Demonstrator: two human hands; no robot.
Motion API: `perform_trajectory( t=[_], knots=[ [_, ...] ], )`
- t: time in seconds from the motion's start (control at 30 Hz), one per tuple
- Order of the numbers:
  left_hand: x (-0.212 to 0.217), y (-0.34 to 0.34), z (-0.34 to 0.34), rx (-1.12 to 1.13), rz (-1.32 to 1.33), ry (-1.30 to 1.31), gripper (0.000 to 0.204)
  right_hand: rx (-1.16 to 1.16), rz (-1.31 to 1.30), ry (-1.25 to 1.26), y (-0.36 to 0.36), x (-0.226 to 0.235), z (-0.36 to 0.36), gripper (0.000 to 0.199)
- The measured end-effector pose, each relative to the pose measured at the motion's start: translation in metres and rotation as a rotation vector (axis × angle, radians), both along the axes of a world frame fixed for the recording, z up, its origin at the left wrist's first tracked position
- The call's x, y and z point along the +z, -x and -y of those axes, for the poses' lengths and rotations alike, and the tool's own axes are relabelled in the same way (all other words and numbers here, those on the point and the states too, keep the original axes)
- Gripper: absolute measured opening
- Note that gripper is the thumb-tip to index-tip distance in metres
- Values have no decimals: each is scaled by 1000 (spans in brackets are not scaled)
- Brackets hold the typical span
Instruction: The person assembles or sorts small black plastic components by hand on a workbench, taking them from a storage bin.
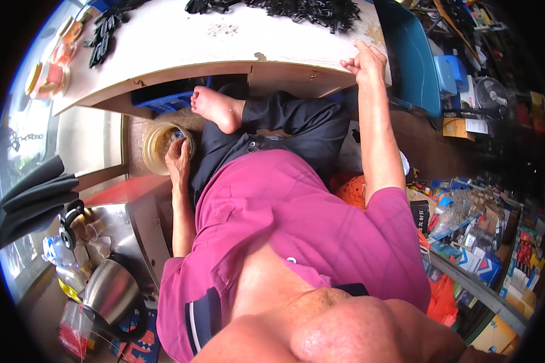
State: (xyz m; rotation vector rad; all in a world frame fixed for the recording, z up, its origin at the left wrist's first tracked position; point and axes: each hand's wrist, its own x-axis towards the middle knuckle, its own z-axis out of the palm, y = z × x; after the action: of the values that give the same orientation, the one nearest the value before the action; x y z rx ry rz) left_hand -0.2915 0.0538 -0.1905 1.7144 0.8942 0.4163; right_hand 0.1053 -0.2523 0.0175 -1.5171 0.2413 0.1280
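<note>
My left hand [177, 158] reaches down at the rim of a yellowish round bucket [149, 151] on the floor. Its fingers are curled together, and what they hold, if anything, is hidden; a small grey-blue thing [178, 135] shows just past them inside the bucket. Over the right end of the white table [309, 48], my right hand [369, 62] is raised with its fingers bent in, and I see nothing in it. Piles of black plastic pieces [321, 13] lie along the far side of the table, with a smaller heap of black strips [103, 39] at its left.
Jars [45, 80] stand at the table's left end. A blue-green bin [412, 60] is against its right end. To my left, a steel kettle [112, 287] sits beside a metal cabinet [118, 227]. Cluttered shelves [478, 242] line the right. My bare foot [218, 109] is near the table's front.
</note>
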Motion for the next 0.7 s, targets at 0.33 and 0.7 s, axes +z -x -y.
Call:
perform_trajectory(
  t=[0.33, 0.7],
  knots=[
    [-1, -14, 6, -93, 16, 0, 33, 47, -98, 334, -19, 14, -34, 26],
    [54, -53, 20, -167, 47, 33, 34, 107, -82, 468, -25, 7, -39, 30]
  ],
)
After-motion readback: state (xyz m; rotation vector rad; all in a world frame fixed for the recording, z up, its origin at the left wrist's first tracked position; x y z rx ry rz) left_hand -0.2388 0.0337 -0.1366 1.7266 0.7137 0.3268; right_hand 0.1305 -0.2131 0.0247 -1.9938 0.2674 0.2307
